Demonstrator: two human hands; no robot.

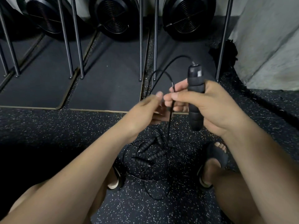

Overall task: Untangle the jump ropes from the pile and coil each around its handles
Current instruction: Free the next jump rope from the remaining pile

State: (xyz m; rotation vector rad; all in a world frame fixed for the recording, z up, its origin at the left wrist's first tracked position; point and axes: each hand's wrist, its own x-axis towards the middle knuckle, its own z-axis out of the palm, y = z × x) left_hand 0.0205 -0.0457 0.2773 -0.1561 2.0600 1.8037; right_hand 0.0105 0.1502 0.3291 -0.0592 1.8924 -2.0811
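Jump ropes (145,145), thin black cords with ribbed black foam handles, lie tangled on the speckled rubber floor (64,126) between my feet. Above them my right hand (215,107) grips one handle (195,97) upright and pinches its cord (170,120); my blurred left hand (142,110) meets that cord, grip unclear. Tugging upward could cinch the tangle tight.

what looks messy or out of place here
The pile on the floor between the feet: several handles lie at different angles with thin cords looped over one another, uncoiled. One handle is up in the right hand. Nothing looks broken.
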